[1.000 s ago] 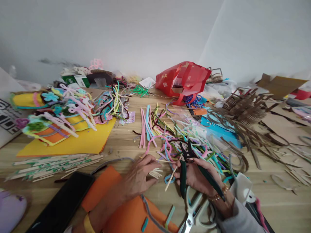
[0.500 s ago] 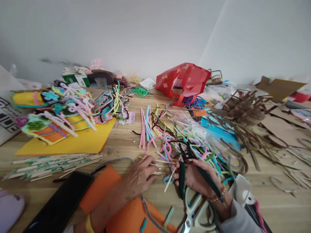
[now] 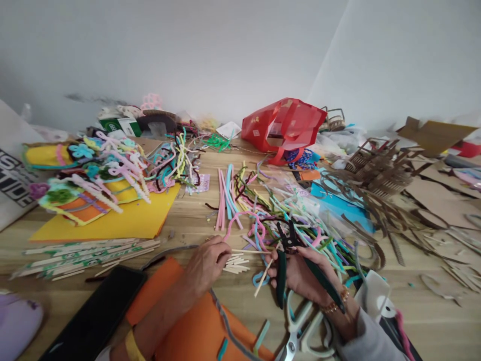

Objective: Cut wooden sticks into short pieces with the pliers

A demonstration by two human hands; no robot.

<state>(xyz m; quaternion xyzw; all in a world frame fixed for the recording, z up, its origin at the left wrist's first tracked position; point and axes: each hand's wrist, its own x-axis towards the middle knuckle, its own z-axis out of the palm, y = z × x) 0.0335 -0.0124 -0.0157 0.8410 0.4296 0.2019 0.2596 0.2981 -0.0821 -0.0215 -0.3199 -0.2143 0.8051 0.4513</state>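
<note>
My right hand holds wire strippers with dark green handles, their black jaws spread apart and pointing away from me. Its fingertips also pinch thin wooden sticks. One short stick slants down toward me, and a longer stick runs left to my left hand. The fingers of my left hand are curled together around the longer stick's left end, partly hiding it. A small pile of short cut sticks lies between the hands. White-handled scissors rest below my right hand.
Colourful pipe cleaners spread beyond my hands. On the left are wooden sticks, a black phone and pipe-cleaner crafts on yellow sheets. Orange sheets lie under my left forearm. A red bag and brown woven baskets stand farther back.
My left hand has shifted left and its fingers have closed around the long stick's end, uncovering the short sticks. My right hand and the wire strippers have stayed almost still.
</note>
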